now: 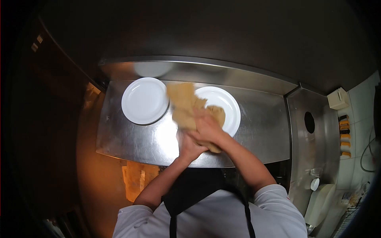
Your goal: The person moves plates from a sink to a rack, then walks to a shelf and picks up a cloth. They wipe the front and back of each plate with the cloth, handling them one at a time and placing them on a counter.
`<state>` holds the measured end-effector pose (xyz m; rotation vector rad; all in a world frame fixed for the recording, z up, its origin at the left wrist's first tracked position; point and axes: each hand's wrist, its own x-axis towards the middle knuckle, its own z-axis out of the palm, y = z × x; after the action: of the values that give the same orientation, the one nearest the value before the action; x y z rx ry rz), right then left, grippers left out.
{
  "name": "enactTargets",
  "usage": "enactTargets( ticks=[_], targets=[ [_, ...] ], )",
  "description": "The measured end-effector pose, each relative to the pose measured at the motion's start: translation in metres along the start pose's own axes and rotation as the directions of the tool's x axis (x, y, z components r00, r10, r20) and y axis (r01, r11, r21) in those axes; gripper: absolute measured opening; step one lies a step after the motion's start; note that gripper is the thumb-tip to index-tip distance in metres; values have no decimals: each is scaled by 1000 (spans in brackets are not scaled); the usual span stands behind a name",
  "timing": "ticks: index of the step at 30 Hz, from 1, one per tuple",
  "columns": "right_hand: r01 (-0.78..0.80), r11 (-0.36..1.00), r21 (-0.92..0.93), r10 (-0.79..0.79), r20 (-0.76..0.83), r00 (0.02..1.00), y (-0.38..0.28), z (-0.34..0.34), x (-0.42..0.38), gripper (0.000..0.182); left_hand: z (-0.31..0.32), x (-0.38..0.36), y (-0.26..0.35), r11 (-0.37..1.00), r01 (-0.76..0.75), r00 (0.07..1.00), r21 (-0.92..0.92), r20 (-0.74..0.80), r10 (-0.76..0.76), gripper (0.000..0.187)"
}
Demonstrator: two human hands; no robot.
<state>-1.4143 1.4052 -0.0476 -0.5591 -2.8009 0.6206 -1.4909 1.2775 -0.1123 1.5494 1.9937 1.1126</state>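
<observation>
tan cloth (183,115) is gripped in closed fingers by left hand (191,147) and right hand (208,126) | right plate (233,111) is partly covered | left plate (145,100) is seen beside

Bare metal is stretching right of the right plate (232,103) across the table (262,123), leaving a hand room to pass. The left plate (145,100) and the cloth (183,104) are blocking the left side; a raised ledge (222,70) is closing off the back.
</observation>
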Motion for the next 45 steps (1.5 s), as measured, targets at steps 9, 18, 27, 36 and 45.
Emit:
enactTargets(
  ticks=[9,18,27,36,45],
  targets=[
    [-209,921,-328,223,6,975,77,-57,-39,61,-8,1,14,986,142,981,-91,-124,-152,153],
    [423,894,148,-391,-204,897,-23,-9,36,55,17,-4,-10,968,122,991,-219,84,-106,117],
    [-173,952,-253,131,-177,976,77,-22,41,62,3,0,13,979,202,975,13,-99,-200,150],
    [-415,889,-193,355,-281,892,35,-28,-82,54,2,0,6,987,158,983,-34,-86,-160,136],
    [-658,681,322,728,-203,654,76,-61,-70,64,-24,103,-11,708,368,902,-603,47,-428,77]
  ],
)
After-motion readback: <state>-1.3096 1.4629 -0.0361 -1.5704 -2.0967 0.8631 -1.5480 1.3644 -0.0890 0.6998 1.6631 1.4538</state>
